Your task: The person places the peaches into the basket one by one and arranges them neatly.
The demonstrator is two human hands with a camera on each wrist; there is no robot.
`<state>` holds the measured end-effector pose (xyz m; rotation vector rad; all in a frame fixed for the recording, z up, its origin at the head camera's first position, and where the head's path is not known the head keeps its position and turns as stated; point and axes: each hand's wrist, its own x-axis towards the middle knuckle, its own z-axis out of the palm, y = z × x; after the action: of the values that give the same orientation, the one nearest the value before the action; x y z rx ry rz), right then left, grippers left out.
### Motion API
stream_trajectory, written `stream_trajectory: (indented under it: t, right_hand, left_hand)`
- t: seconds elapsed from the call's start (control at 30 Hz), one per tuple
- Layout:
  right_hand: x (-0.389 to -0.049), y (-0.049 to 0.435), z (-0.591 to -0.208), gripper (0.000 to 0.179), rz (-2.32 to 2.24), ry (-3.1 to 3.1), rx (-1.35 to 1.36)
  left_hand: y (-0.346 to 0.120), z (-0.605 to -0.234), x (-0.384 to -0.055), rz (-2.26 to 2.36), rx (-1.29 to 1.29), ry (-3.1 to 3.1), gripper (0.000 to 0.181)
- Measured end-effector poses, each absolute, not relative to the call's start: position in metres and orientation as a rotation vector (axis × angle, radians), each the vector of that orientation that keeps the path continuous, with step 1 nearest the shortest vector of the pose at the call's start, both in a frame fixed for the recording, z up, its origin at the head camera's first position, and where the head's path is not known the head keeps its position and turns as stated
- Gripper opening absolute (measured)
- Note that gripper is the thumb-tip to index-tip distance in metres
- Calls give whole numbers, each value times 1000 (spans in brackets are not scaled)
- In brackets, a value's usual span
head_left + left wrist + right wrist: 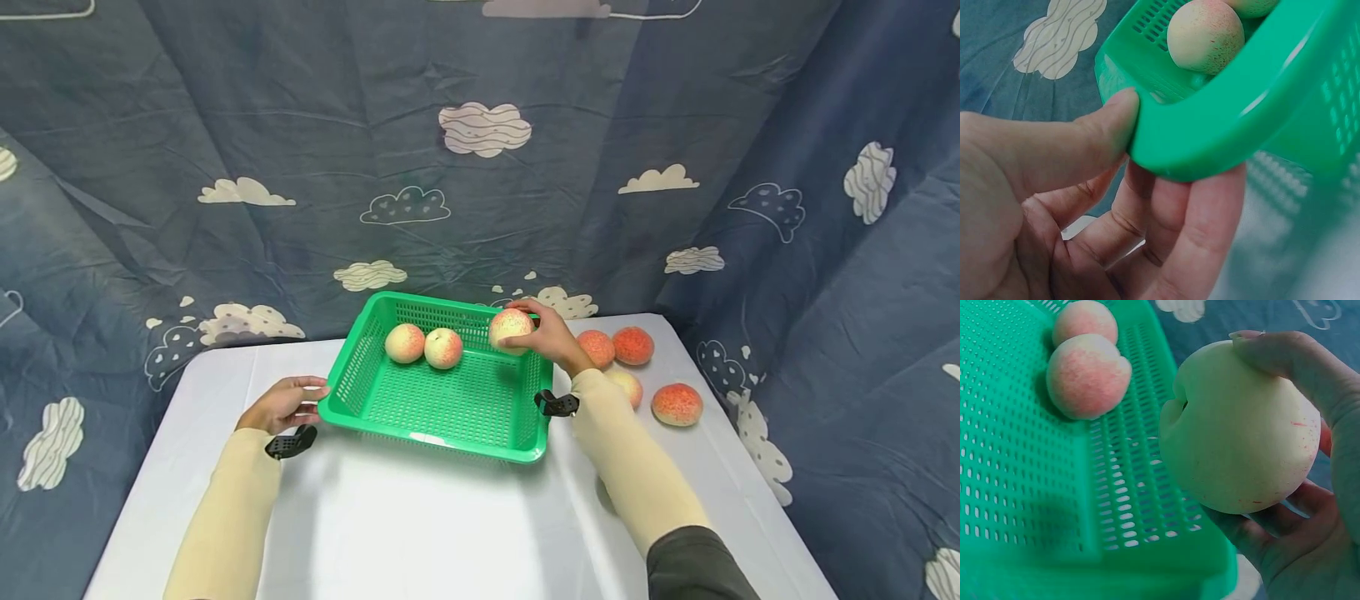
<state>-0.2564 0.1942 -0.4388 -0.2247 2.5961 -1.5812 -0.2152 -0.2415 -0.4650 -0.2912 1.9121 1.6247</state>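
Note:
A green perforated plastic basket [450, 450] sits toward the back of the white table. My left hand [281, 406] grips its left rim, thumb on top of the rim [1191, 140] and fingers curled beneath. Inside, against the back-left part, lie two pale peaches with a red blush, one [405, 343] beside the other [443, 348]. Over the basket's back-right corner, my right hand [553, 337] holds another pale peach [1235, 431], thumb on one side and fingers around the other. In the right wrist view this peach appears above the rim, apart from the two below.
Right of the basket, several more peaches lie on the table: two redder ones [596, 347] at the back, a pale one [626, 387] partly behind the right sleeve, and a red one [677, 405] farther right. A dark blue cloud-patterned curtain [315, 125] hangs behind the table [420, 533].

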Motion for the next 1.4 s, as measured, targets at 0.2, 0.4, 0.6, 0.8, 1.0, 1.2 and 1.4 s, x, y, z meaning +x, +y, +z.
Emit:
stream_trajectory:
  t: [0.2,0.4,0.6,0.8,1.0,1.2,1.4]
  right_hand:
    - [-269,178,-449,66,-1499,2578,-190]
    - [-278,165,-465,68,-1409,2603,-152]
    - [-283,155,-480,70,-1322,2610,-113]
    - [-288,146,-491,67,-1170,2648,-216]
    - [-288,141,-498,68,-1131,2669,-222]
    - [-289,134,-503,66,-1068,2721,-236]
    - [-288,130,-502,63,-1044,2722,-242]
  left_hand:
    - [-242,-464,-216,1642,-285,1888,43]
    - [-242,-465,-217,1646,-293,1888,41]
    - [-242,-465,-217,1653,-302,1885,40]
    - [-242,-464,-219,1662,-297,1884,39]
    - [-242,-468,-218,1663,-292,1880,37]
    - [-242,-467,-218,1655,-297,1901,34]
    - [-243,-468,-219,1650,-311,1898,35]
